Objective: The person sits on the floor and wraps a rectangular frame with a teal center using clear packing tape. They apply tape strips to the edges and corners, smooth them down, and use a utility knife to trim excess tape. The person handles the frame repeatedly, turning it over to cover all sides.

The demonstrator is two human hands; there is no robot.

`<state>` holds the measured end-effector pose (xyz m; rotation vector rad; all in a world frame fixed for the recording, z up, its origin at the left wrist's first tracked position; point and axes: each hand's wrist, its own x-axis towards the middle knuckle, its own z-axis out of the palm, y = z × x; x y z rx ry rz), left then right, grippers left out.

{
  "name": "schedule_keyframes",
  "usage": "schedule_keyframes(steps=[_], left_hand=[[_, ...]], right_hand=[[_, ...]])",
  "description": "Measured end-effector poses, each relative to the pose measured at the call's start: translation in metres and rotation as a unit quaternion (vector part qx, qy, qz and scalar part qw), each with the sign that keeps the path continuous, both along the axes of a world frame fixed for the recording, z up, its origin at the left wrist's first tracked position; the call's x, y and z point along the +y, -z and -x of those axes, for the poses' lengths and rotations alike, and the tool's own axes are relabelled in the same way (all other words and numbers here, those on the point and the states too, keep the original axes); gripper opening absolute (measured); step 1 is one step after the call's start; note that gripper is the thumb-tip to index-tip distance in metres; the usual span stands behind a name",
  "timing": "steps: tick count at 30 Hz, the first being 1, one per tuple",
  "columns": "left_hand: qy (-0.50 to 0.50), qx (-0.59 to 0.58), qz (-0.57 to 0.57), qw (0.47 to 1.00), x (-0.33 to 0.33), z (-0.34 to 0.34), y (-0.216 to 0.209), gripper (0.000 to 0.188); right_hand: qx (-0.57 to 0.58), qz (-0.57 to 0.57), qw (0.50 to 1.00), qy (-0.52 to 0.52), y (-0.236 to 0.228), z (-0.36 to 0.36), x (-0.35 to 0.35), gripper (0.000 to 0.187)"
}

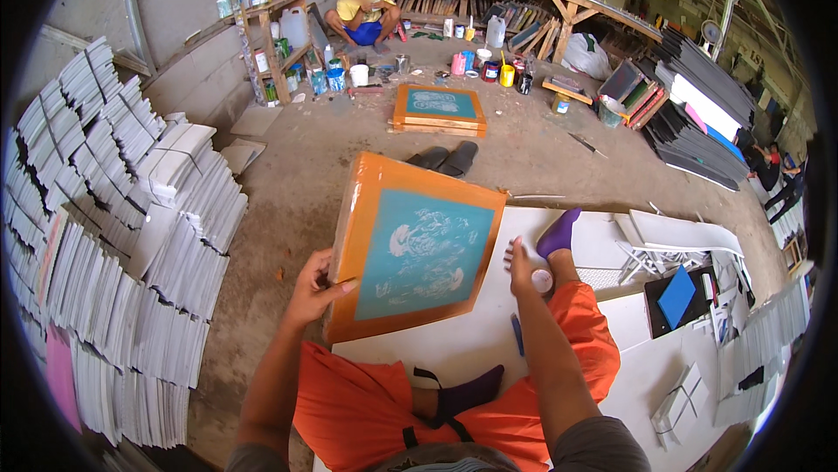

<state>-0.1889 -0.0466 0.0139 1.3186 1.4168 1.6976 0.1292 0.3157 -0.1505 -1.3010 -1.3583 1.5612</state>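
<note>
A screen-printing frame (429,249) with an orange-brown border and a teal mesh bearing a pale design is tilted up in front of me. My left hand (314,288) grips its left edge, thumb on the front face and fingers behind. To the right of the frame, my right hand (520,266) is held apart from it, fingers stretched out and nothing in them. Just beside that hand a small round container (541,280) rests on the white board (489,324). A thin blue tool, perhaps a pen or cutter (518,334), lies nearer to me on the board.
More framed screens (439,111) are stacked on the floor ahead, behind black slippers (456,158). Bundled white sheets (166,245) rise at left. Paint containers (336,79) and a squatting person (364,14) are farther back. A blue piece (676,296) lies on the right.
</note>
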Motion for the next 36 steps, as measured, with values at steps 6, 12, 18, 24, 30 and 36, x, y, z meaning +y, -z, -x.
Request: schedule_keyframes(steps=[6, 12, 18, 24, 30, 36], left_hand=[[-0.012, -0.041, 0.053, 0.998, -0.022, 0.015, 0.008, 0.062], [-0.015, -0.068, 0.081, 0.994, -0.022, 0.021, 0.003, 0.066], [-0.018, -0.096, 0.045, 0.994, -0.014, 0.026, 0.013, 0.063], [0.012, -0.114, 0.032, 0.993, 0.004, 0.016, 0.012, 0.057], [0.025, -0.099, 0.025, 0.994, 0.008, 0.005, 0.004, 0.062], [0.037, -0.085, 0.007, 0.996, 0.008, -0.001, -0.013, 0.06]], right_hand=[[0.121, 0.143, 0.98, -0.071, 0.045, 0.01, -0.036, 0.094], [0.192, 0.008, 0.981, -0.033, 0.027, 0.015, -0.034, 0.071], [0.175, -0.099, 0.979, 0.045, -0.049, -0.013, -0.043, 0.059], [0.211, -0.131, 0.964, 0.092, -0.084, -0.051, -0.047, 0.059], [0.225, -0.171, 0.947, 0.155, -0.114, -0.075, -0.067, 0.056], [0.227, -0.202, 0.941, 0.148, -0.125, -0.093, -0.077, 0.057]])
